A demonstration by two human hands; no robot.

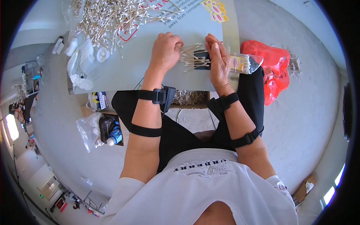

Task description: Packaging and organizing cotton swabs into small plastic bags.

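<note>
A small bunch of cotton swabs (194, 60) lies between my hands on the grey tabletop, partly over a dark strip. My left hand (165, 51) is at their left ends with its fingers curled in; what they close on, if anything, is hidden. On the other side my right hand (218, 62) stands on edge, fingers stretched out and close together, beside the swabs' right ends. Just right of that hand lies a clear packet of cotton swabs (242, 63) with a yellow label. A big heap of loose swabs (107, 22) covers the table's far left.
Yellow labels (215, 9) lie at the far right of the table (140, 56). Clear plastic pieces (87, 54) and a white round cap (102, 54) sit on its left. A red plastic bag (272, 63) is beyond the right edge. Below stands an open box (187, 97) of swabs.
</note>
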